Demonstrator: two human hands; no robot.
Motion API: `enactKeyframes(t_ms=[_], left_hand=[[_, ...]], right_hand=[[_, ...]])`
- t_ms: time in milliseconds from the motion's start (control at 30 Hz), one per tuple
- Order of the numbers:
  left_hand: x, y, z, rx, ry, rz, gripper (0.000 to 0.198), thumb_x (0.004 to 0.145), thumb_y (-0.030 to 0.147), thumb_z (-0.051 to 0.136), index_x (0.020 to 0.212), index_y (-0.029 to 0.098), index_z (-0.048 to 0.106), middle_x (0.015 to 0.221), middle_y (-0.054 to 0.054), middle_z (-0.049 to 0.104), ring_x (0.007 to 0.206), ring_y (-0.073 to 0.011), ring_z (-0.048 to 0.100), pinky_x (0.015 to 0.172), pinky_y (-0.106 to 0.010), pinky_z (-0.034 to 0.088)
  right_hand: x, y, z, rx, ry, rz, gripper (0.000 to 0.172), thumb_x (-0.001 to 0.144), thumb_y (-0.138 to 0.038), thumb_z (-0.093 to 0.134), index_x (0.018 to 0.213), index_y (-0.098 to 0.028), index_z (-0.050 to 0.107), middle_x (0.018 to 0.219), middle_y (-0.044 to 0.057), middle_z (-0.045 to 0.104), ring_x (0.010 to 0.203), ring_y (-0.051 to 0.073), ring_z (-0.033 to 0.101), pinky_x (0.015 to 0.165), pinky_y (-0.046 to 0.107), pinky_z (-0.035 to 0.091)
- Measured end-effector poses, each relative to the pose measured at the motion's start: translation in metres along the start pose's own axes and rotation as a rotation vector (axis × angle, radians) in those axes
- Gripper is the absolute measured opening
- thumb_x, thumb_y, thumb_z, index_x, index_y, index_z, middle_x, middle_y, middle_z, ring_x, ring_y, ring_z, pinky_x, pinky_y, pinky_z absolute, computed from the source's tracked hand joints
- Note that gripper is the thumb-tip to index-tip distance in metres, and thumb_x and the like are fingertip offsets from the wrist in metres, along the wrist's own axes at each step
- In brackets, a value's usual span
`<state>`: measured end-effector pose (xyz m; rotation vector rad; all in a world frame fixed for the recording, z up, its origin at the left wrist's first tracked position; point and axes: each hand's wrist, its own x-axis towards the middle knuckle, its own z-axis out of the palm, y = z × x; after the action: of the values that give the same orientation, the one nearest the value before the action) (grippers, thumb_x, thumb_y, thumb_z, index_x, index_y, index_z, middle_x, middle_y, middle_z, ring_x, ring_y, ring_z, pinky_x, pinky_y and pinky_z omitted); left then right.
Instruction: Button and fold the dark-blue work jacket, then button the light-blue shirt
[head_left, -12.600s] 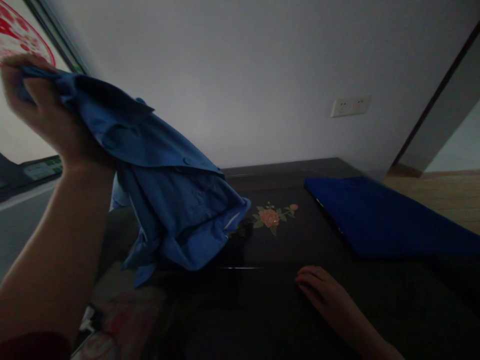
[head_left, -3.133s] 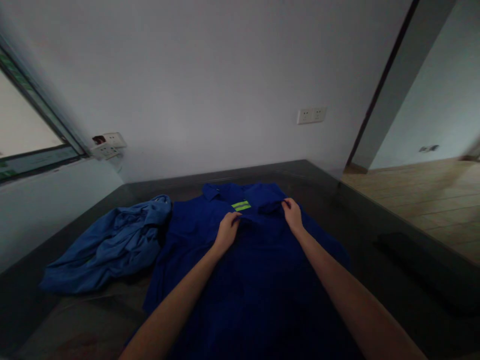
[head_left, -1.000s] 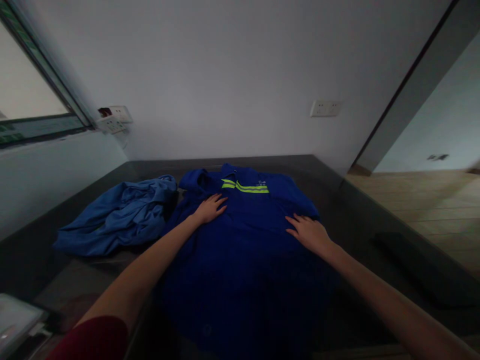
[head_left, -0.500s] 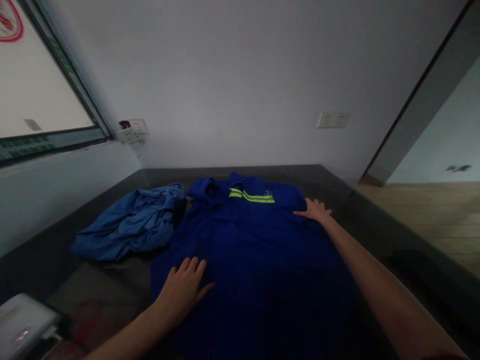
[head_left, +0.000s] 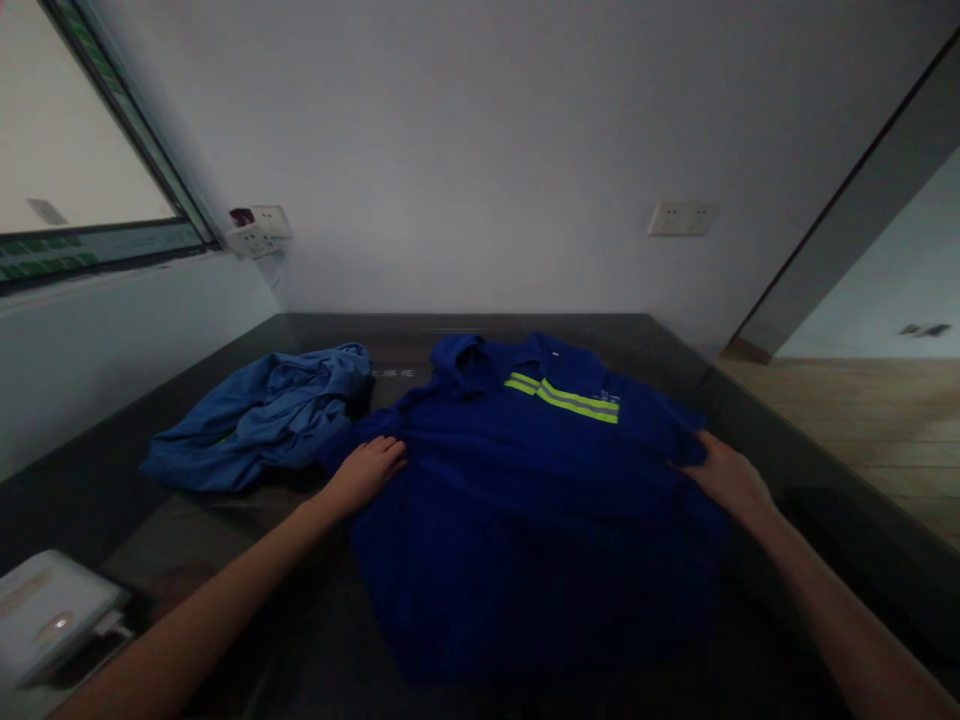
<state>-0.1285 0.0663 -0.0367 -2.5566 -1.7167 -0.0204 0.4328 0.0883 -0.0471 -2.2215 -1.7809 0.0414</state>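
"Is the collared cloth shirt (head_left: 480, 460) all one blue?"

"Royal blue, except for a yellow-green chest band (head_left: 579, 402) with a grey stripe along its middle, and small pale lettering (head_left: 606, 396)."

"And the crumpled cloth garment (head_left: 259, 422)?"

"A lighter, duller blue."

"The glossy table (head_left: 630, 328)?"

"Near-black, with small pale characters (head_left: 394, 373)."

"What about the flat wall (head_left: 465, 160)?"

"Plain grey; the lined floor (head_left: 862, 410) is tan."

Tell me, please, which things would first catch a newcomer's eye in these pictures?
Probably the bright yellow-green stripes across the chest of the deep blue shirt, spread on the dark table with the left grip and right grip at its sides. Next, perhaps, the crumpled lighter blue garment lying to its left.
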Motion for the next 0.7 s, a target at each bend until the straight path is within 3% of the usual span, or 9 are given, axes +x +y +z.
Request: enactKeyframes(t_ms=[167, 333, 433, 500, 567, 633, 700], left_hand=[[0.044, -0.020, -0.002, -0.002, 0.005, 0.238, 0.022, 0.094, 0.031, 0.040, 0.098, 0.019, 0.058, 0.101, -0.006, 0.060, 0.094, -0.0192, 0.054, 0.084, -0.032, 0.041], [0.086, -0.034, -0.012, 0.009, 0.065, 0.183, 0.019, 0.093, 0.022, 0.043, 0.102, 0.020, 0.059, 0.109, -0.003, 0.061, 0.107, -0.0188, 0.050, 0.099, -0.035, 0.032], [0.095, -0.040, -0.022, 0.034, 0.118, 0.053, 0.019, 0.091, 0.015, 0.042, 0.097, 0.017, 0.059, 0.108, -0.004, 0.059, 0.109, -0.0220, 0.048, 0.099, -0.041, 0.032], [0.093, -0.037, -0.028, 0.047, 0.170, -0.032, 0.019, 0.091, 0.013, 0.040, 0.098, 0.014, 0.058, 0.107, -0.008, 0.057, 0.108, -0.0253, 0.048, 0.096, -0.045, 0.034], [0.084, -0.026, -0.033, 0.057, 0.224, -0.099, 0.020, 0.091, 0.015, 0.040, 0.104, 0.013, 0.055, 0.110, -0.010, 0.055, 0.107, -0.0267, 0.047, 0.094, -0.046, 0.036], [0.069, -0.006, -0.035, 0.032, 0.251, -0.102, 0.021, 0.091, 0.021, 0.042, 0.108, 0.015, 0.053, 0.112, -0.010, 0.054, 0.106, -0.0258, 0.048, 0.092, -0.042, 0.038], [0.049, 0.020, -0.032, -0.061, 0.229, -0.026, 0.021, 0.092, 0.027, 0.042, 0.107, 0.018, 0.053, 0.110, -0.008, 0.056, 0.103, -0.0238, 0.051, 0.091, -0.039, 0.040]], right_hand=[[-0.086, 0.027, -0.037, -0.078, -0.062, 0.275, 0.062, 0.073, -0.063, 0.050, 0.120, -0.023, 0.056, 0.091, 0.019, 0.070, 0.077, 0.040, 0.067, 0.061, 0.047, 0.049], [-0.171, -0.008, -0.037, 0.065, -0.011, 0.370, 0.068, 0.074, -0.062, 0.045, 0.129, -0.023, 0.045, 0.073, 0.015, 0.069, 0.065, 0.039, 0.066, 0.056, 0.047, 0.048], [-0.205, -0.032, -0.029, 0.298, -0.128, 0.233, 0.068, 0.069, -0.063, 0.050, 0.127, -0.028, 0.046, 0.079, 0.011, 0.071, 0.076, 0.037, 0.068, 0.063, 0.045, 0.051], [-0.214, -0.036, -0.035, 0.362, -0.171, 0.179, 0.063, 0.067, -0.066, 0.052, 0.121, -0.033, 0.051, 0.083, 0.009, 0.071, 0.078, 0.036, 0.068, 0.064, 0.045, 0.052], [-0.208, -0.037, -0.055, 0.339, -0.131, 0.191, 0.056, 0.067, -0.069, 0.050, 0.111, -0.036, 0.058, 0.081, 0.008, 0.070, 0.071, 0.033, 0.067, 0.060, 0.044, 0.051], [-0.190, -0.042, -0.079, 0.292, -0.007, 0.165, 0.049, 0.072, -0.069, 0.045, 0.102, -0.035, 0.061, 0.082, 0.009, 0.069, 0.068, 0.030, 0.065, 0.060, 0.042, 0.050], [-0.159, -0.057, -0.097, 0.253, 0.100, 0.011, 0.044, 0.079, -0.064, 0.041, 0.099, -0.032, 0.063, 0.090, 0.010, 0.068, 0.077, 0.029, 0.064, 0.069, 0.041, 0.050]])
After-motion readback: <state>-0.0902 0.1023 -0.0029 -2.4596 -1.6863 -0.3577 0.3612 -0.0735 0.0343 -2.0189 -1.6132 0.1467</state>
